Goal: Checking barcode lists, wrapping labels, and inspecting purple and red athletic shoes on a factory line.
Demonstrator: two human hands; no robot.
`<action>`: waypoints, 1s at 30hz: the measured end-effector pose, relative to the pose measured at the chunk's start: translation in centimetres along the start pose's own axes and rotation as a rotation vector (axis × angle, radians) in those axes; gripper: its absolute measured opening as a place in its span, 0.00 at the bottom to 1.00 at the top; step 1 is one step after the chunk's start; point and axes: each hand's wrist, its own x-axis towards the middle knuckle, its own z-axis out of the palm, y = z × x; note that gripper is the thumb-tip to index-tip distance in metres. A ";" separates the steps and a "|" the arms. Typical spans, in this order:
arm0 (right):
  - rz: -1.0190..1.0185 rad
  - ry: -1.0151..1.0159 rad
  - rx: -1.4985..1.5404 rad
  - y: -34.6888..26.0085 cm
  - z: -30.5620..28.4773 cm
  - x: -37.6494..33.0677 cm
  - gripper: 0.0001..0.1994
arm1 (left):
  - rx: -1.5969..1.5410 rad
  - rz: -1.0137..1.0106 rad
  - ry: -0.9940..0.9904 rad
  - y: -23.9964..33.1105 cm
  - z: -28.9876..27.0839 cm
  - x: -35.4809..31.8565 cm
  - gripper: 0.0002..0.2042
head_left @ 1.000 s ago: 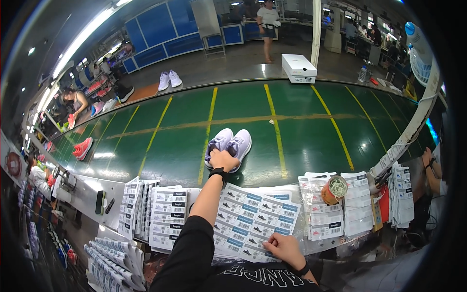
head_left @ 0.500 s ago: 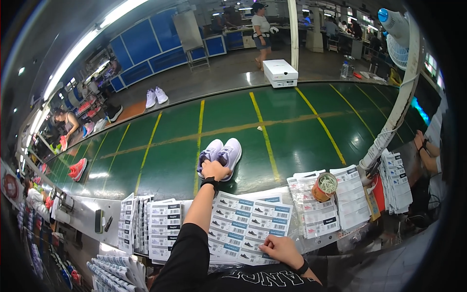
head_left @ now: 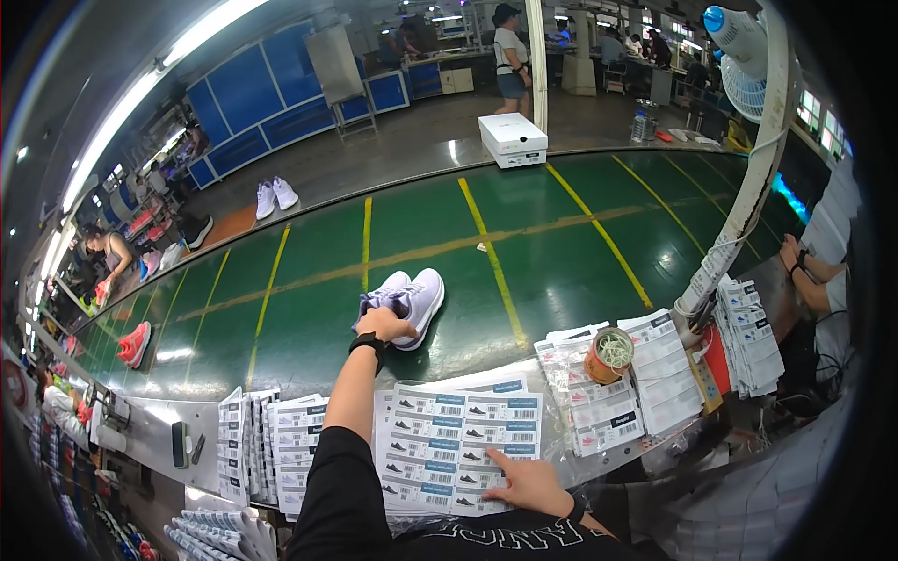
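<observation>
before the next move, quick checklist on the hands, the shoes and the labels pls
1. Left hand on the pale lilac shoes: ok, fingers at their near end.
2. Grip closed on the shoes: cannot tell.
3. Shoes paired on the green belt: ok, side by side.
4. Right hand on the label sheet: ok, forefinger pointing at a row.
5. Belt around the shoes free: ok.

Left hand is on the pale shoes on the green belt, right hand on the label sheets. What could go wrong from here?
The left hand grips only the near ends of the pale shoes, so one could slip free or tip. The right hand presses one fingertip on the label sheets, which overlap loosely and might slide. The round tin near the edge of the bagged labels could get knocked.
</observation>
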 end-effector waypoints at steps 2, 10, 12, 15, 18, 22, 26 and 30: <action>-0.007 0.030 -0.003 0.4 0.6 0.1 0.41 | -0.030 0.017 -0.024 0.2 -0.3 0.4 0.30; -0.010 0.001 0.034 0.6 0.1 0.1 0.41 | 0.065 0.062 -0.085 1.3 0.7 0.0 0.36; 0.010 -0.020 0.006 0.8 0.2 0.2 0.41 | 0.080 0.053 -0.113 1.8 0.8 -0.1 0.40; 0.000 -0.011 0.023 1.0 0.3 0.2 0.42 | 0.107 0.039 -0.080 2.4 1.0 -0.5 0.40; 0.016 -0.034 0.029 0.7 0.0 0.3 0.42 | 0.097 0.043 -0.078 2.4 1.2 -0.5 0.39; 0.019 -0.024 0.027 0.7 0.1 0.1 0.41 | 0.101 0.052 -0.074 2.6 1.5 -0.6 0.38; 0.032 -0.010 0.056 0.5 0.0 -0.1 0.40 | 0.109 0.059 -0.079 3.2 1.7 -0.7 0.38; 0.035 -0.002 0.060 0.5 0.1 -0.2 0.39 | 0.121 0.040 -0.044 3.7 1.9 -0.9 0.37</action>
